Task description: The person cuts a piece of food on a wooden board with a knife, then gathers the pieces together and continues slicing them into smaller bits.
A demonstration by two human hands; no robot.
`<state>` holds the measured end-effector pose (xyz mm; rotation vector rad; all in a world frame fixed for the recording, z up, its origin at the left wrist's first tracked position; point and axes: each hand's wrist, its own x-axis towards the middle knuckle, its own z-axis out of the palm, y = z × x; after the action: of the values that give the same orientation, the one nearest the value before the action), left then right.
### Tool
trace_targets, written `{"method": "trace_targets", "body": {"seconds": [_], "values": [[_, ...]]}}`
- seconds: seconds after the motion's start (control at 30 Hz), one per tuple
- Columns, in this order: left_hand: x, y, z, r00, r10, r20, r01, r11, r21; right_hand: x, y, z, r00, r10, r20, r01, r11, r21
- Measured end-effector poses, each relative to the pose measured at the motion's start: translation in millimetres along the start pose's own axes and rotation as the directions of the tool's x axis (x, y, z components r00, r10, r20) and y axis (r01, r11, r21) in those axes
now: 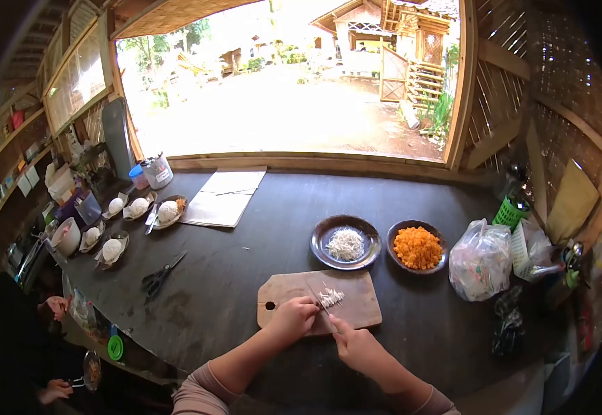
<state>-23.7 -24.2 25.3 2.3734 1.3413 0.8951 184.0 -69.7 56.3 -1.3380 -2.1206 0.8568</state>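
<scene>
My right hand (354,343) grips a knife (320,296), its thin blade angled up and left over a wooden cutting board (363,304). Close against the blade on the left, my left hand (297,317) rests on the board with its fingers curled together; whatever they pinch is hidden. Beside the blade lies a small heap of thin white shreds (332,297). Just behind the board, a dark plate (320,254) carries a mound of similar white shreds (346,244). To its right, a dark bowl (443,261) is full of orange diced pieces (418,247).
Black scissors (163,275) lie left on the dark table (211,283). Several small plates with white rice mounds (167,210) stand further left, near paper sheets (225,197). At right are a filled plastic bag (481,259) and a green basket (510,212). Another person's hands (55,389) show lower left.
</scene>
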Motion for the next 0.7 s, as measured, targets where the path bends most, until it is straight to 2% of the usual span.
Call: {"method": "trace_targets", "body": {"seconds": [0.13, 0.2, 0.43, 0.53, 0.7], "values": [[0, -1, 1, 1.000, -0.006, -0.002, 0.006, 1.000, 0.027, 0, 5, 0, 1.000, -0.021, 0.004, 0.021, 1.000, 0.015], [0, -2, 2, 1.000, 0.006, -0.013, -0.006, 1.000, 0.021, -1, 6, 0, 0.996, -0.089, -0.024, 0.090, 0.995, 0.046], [2, 0, -3, 0.999, 0.041, 0.007, -0.041, 0.999, 0.018, -1, 2, 1, 1.000, -0.013, 0.016, 0.012, 0.999, 0.043], [3, 1, -3, 1.000, 0.016, 0.017, -0.016, 1.000, 0.003, 0, 2, 3, 0.999, 0.014, 0.043, -0.013, 1.000, -0.016], [3, 1, -2, 1.000, 0.013, 0.022, -0.014, 0.999, 0.048, 5, 21, 21, 0.997, -0.067, 0.023, 0.069, 0.993, -0.094]]}}
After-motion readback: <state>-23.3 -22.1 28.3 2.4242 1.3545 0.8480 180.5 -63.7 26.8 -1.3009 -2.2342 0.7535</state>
